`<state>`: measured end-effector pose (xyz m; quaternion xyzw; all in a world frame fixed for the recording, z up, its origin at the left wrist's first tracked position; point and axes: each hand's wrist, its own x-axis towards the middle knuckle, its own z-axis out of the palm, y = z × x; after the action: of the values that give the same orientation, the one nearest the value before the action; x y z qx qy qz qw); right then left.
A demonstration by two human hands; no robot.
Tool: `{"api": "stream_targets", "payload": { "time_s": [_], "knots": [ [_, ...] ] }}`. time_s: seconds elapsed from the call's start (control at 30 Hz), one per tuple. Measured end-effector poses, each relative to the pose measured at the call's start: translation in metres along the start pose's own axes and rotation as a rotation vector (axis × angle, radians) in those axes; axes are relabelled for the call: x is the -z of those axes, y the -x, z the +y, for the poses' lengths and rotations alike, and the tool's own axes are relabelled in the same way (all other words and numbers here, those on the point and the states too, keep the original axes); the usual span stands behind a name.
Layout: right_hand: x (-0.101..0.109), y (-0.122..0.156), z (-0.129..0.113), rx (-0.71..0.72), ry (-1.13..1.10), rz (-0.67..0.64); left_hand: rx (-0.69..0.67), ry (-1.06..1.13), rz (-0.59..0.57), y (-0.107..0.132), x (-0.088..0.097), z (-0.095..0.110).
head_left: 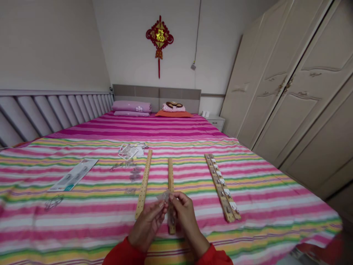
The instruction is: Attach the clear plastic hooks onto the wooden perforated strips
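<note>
Between my two hands, above the middle wooden strip (170,171), is a small clear plastic piece (164,195), perhaps a bag; what it contains is too small to make out. My left hand (149,222) pinches its lower left side with thumb and fingers. My right hand (184,213) grips its right side the same way. Just left of my hands lies another wooden strip (144,184) with rows of small holes. Part of the middle strip is hidden behind my fingers. Several clear packets (135,173) lie beyond the left strip.
Two joined wooden strips (220,187) with several small metal and white pieces lie at right. A long clear package (75,174) and a loose clear wrapper (54,201) are on the left. Farther back is a pile of cards and wrappers (132,150). Everything rests on a striped bed sheet (256,206).
</note>
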<state>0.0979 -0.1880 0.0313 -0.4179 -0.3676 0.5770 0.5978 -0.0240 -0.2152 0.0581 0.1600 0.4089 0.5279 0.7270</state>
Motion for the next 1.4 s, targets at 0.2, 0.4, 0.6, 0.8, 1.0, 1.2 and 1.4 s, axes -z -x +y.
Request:
{"api": "stream_targets", "payload": {
  "time_s": [0.2, 0.4, 0.6, 0.8, 1.0, 1.2, 1.4],
  "knots": [
    [0.007, -0.002, 0.005, -0.030, -0.080, -0.011, -0.133, -0.243, -0.014, -0.004, 0.004, -0.001],
    [0.011, -0.003, -0.001, -0.096, -0.157, -0.003, -0.363, -0.526, 0.070, -0.004, 0.008, 0.011],
    [0.014, -0.005, -0.002, -0.192, -0.291, -0.009, -0.483, -0.574, 0.174, -0.003, 0.007, 0.021],
    [0.011, 0.000, 0.007, -0.398, -0.603, -0.145, -0.491, -0.621, 0.124, -0.001, 0.003, 0.009],
    [0.010, 0.006, 0.013, -0.599, -0.872, -0.279, -0.633, -0.671, 0.035, 0.009, -0.002, 0.011],
    [0.004, 0.008, 0.014, -0.589, -0.795, -0.216, -0.570, -0.596, 0.082, 0.003, -0.002, 0.009],
    [0.001, 0.009, 0.019, -0.485, -0.641, -0.156, -0.586, -0.635, 0.135, -0.011, 0.006, -0.005]
  ]
}}
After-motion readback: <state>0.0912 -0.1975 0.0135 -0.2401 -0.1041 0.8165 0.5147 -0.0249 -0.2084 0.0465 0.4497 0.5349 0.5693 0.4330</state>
